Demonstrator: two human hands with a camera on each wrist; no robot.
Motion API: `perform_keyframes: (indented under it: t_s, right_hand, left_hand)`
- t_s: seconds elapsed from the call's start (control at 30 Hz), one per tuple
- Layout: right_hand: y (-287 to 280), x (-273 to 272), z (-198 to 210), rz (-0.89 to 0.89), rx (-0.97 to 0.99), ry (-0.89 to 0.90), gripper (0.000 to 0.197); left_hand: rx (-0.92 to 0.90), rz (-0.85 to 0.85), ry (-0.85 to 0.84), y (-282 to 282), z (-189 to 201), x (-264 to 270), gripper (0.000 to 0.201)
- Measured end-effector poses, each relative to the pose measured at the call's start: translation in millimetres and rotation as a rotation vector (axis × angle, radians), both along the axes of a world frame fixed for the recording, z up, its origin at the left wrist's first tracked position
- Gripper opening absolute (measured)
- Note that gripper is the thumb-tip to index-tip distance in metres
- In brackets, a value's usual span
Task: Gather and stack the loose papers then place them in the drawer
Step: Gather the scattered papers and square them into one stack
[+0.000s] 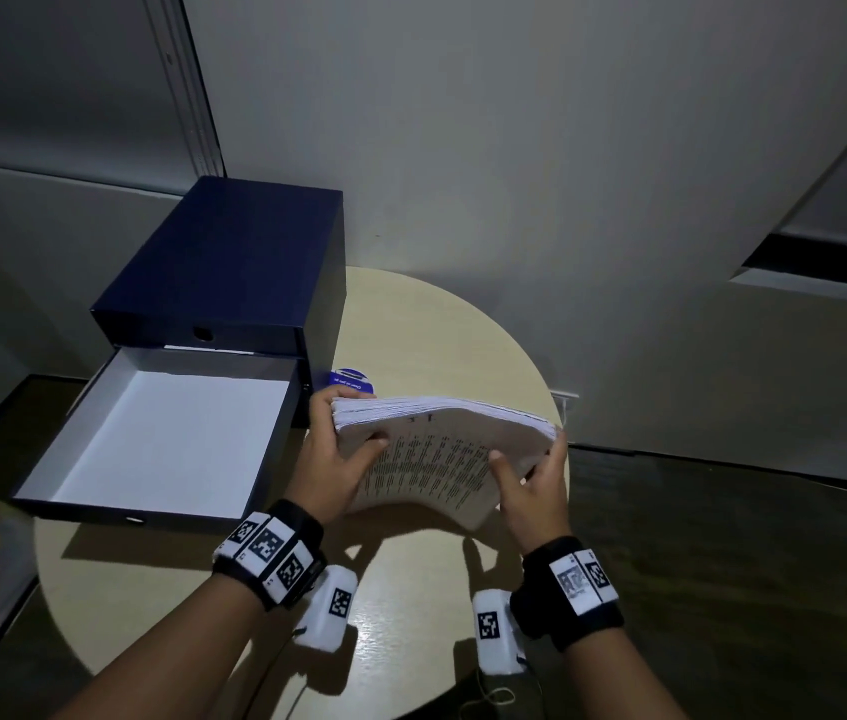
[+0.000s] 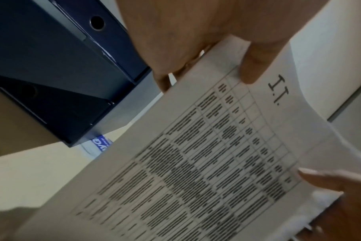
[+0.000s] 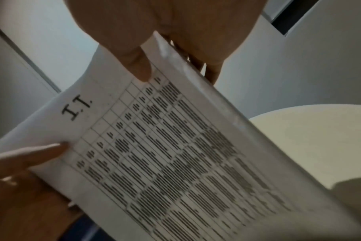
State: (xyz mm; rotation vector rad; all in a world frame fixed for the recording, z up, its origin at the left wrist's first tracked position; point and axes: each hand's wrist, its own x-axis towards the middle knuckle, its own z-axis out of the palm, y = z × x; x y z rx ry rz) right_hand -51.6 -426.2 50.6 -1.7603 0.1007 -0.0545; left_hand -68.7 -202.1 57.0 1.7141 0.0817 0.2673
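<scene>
A thick stack of printed papers (image 1: 437, 454) with a table of text on its top sheet is held above the round table, tilted and slightly bowed. My left hand (image 1: 333, 454) grips its left edge, thumb on top and fingers underneath. My right hand (image 1: 535, 480) grips the right edge the same way. The left wrist view shows the stack of papers (image 2: 196, 163) with my left thumb (image 2: 254, 65) pressed on it; the right wrist view shows the papers (image 3: 175, 154) under my right thumb (image 3: 138, 65). The lower drawer (image 1: 161, 433) of the dark blue drawer box (image 1: 234, 262) stands pulled out, its white inside bare.
The round beige table (image 1: 411, 324) carries the drawer box at its left. A small blue-and-white label (image 1: 352, 381) lies beside the box, behind the papers. The upper drawer (image 1: 203, 332) is shut. Walls stand behind the table; dark floor lies to the right.
</scene>
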Motion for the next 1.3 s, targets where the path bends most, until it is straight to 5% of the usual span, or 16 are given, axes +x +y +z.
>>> perform_keyframes:
  t_s: [0.13,0.37,0.5,0.67,0.83,1.03,1.2,1.3]
  right_hand:
    - [5.9,11.4,16.9,-0.086,0.048,-0.184,0.040]
    - [16.0,26.3,22.1,-0.208,0.094,-0.152,0.009]
    - [16.2,26.7,24.5,-0.187,0.129,-0.142,0.020]
    - [7.0,20.4,17.6,-0.047,0.072,-0.125,0.046]
    - [7.2,8.9,-3.6,0.006,-0.057,0.015,0.047]
    - [7.1,1.4,5.5,0.020,-0.018,-0.040,0.039]
    - [2.6,-6.6,-3.5,0.060,-0.041,0.085,0.046]
    - [7.1,-3.1,15.5,-0.070,-0.116,-0.114,0.058]
  left_hand:
    - [-0.180,0.056,-0.142,-7.9,19.9,8.4,0.043]
    - [-0.241,0.127,-0.071,-10.2,28.0,27.9,0.016]
    - [-0.258,0.097,-0.074,-8.6,29.3,31.2,0.020]
    - [-0.158,-0.086,-0.055,11.3,6.3,23.5,0.070]
    - [0.076,-0.087,0.160,12.8,-19.1,18.4,0.032]
    - [-0.017,-0.021,0.066,8.5,-7.7,7.2,0.033]
    - [-0.016,-0.102,0.106,12.6,-21.7,2.5,0.042]
    - [-0.037,-0.085,0.105,12.5,-19.2,5.9,0.039]
